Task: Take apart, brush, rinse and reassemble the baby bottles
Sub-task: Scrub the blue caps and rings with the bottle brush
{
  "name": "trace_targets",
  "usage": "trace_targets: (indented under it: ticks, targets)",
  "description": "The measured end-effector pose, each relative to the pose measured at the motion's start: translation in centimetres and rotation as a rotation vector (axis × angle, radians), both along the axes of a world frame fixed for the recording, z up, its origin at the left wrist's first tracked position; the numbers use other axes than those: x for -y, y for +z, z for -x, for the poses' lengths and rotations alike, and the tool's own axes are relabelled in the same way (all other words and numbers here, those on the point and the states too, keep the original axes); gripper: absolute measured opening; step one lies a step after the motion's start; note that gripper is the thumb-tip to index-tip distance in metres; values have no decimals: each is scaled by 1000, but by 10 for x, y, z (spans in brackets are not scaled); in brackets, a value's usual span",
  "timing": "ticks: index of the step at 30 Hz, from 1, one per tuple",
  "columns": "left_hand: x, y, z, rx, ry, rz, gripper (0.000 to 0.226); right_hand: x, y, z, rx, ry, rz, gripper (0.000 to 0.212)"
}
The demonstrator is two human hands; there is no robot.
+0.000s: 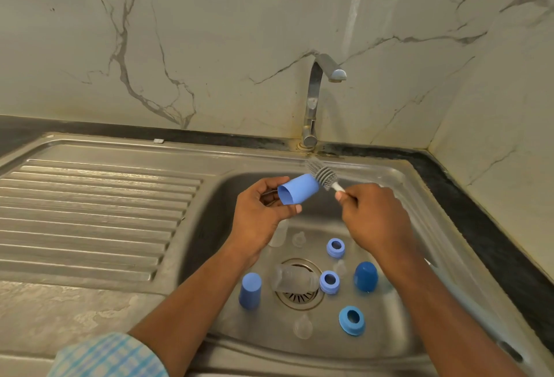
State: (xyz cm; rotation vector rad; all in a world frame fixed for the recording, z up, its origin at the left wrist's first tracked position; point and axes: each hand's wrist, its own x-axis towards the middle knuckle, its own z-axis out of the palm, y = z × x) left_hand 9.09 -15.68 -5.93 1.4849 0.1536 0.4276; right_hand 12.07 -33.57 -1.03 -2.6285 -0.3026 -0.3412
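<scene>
My left hand [259, 214] grips a light blue bottle cap [297, 192] over the sink basin, its open end facing me. My right hand [370, 216] holds the white handle of a grey bottle brush [325, 176], whose bristles rest against the cap's far closed end. On the basin floor lie a clear bottle [295, 279] across the drain, another clear bottle [278, 235] partly behind my left wrist, three blue collar rings [335, 247] [329, 281] [351, 319], a light blue cap [250, 289], a dark blue cap [365, 275] and clear nipples [302, 326].
The steel sink [419, 184] has a ribbed draining board [90, 214] on its left. A chrome tap [314, 100] stands behind the basin with no water running. Marble walls close in at the back and right, with a dark counter edge [485, 226] along the right.
</scene>
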Motion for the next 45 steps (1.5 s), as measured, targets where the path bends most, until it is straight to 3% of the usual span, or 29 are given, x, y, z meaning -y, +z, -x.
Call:
trace_targets:
  ticks: [12,16,18,22,31,34,39,45]
  targets:
    - [-4,-2,-2,-68,-51,128,57,3,-5,-5,-18,31,-27,43]
    - [-5,5,-2,-97,-153,462,31,4,-4,-5,-31,22,-27,41]
    - [-6,6,-2,-107,-152,528,20,4,-5,-6,-41,29,-24,42]
    - [-10,3,-6,-115,-82,564,40,3,-6,-6,-51,50,-24,43]
    - [-5,5,-1,-221,-171,427,23,5,-3,-5,7,8,-25,43]
    - [-5,3,-2,-192,-76,365,31,4,-3,-4,48,-5,-31,38]
    - [-5,-2,-3,-114,49,39,40,-5,-2,3,-12,76,-4,45]
    - [-8,1,-1,-20,77,-91,42,-25,-3,22,-69,256,73,44]
